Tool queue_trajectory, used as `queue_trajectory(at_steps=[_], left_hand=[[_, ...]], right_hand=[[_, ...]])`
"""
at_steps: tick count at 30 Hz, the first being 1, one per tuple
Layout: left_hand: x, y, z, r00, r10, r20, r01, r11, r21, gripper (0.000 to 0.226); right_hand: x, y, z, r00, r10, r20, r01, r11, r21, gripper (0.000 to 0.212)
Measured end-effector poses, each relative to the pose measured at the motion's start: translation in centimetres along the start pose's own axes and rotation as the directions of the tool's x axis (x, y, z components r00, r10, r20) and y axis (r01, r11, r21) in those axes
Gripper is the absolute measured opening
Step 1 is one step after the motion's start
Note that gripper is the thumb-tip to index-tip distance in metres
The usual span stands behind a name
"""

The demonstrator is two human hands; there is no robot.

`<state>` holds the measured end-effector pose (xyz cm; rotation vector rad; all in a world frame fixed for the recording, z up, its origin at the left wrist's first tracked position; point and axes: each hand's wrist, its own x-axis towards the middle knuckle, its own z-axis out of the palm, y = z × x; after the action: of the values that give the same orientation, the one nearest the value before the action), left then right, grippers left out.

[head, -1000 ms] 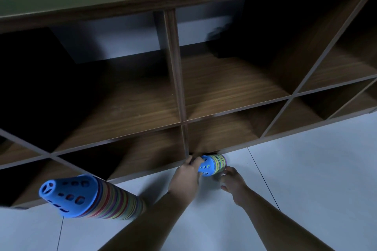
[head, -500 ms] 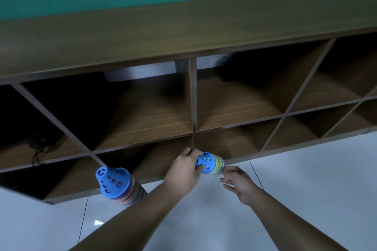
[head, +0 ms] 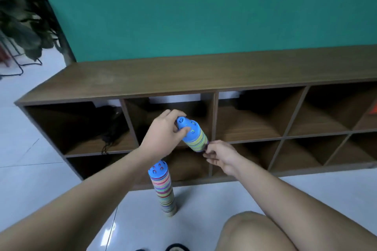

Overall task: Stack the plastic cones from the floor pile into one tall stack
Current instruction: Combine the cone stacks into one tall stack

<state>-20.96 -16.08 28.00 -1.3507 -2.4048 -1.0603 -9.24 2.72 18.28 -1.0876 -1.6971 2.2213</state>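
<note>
Fingers of both hands [head: 163, 134] [head: 221, 156] grasp short cone stack [head: 193, 136] before shelf cubbies [head: 251, 120].

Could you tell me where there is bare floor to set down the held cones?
Bare white floor lies right of the standing stack, between the shelf base and the knee. Left of the stack, the left forearm crowds it.

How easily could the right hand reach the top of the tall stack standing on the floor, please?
Probably easily: the tall stack stands upright below and just left of the right hand, with nothing between them. But that hand is pinching the base of the held stack, so it must let go first.
</note>
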Motion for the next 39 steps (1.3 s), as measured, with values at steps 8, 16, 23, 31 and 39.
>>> queue_trajectory(at_steps=[8,16,23,31,39], left_hand=[[-2.0,-1.4,-7.8,0.936,-0.147,-0.32,0.108,0.985,-0.135,0.034],[-4.4,-4.0,-7.9,0.961,-0.168,-0.219,0.152,0.985,-0.086,0.032],[-4.4,-7.1,-6.1,0.985,-0.172,-0.028,0.172,0.985,0.009,0.026],[-5.2,-9.9,-5.6,0.959,-0.254,0.123,0.249,0.967,0.056,0.035],[-8.2,-14.9,-9.1,0.892,-0.434,0.125,0.439,0.898,-0.014,0.044]], right_hand=[[-4.2,-4.5,10.0,0.991,0.052,0.122,-0.036,0.991,-0.131,0.013],[-4.2,-1.2,13.9,0.983,0.148,0.106,-0.114,0.954,-0.276,0.016],[-2.8,0.8,13.9,0.978,0.173,0.117,-0.106,0.893,-0.437,0.014],[-1.3,1.3,13.2,0.944,0.248,0.217,-0.039,0.739,-0.673,0.004],[1.6,3.7,13.0,0.9,0.336,0.278,0.034,0.581,-0.813,0.02]])
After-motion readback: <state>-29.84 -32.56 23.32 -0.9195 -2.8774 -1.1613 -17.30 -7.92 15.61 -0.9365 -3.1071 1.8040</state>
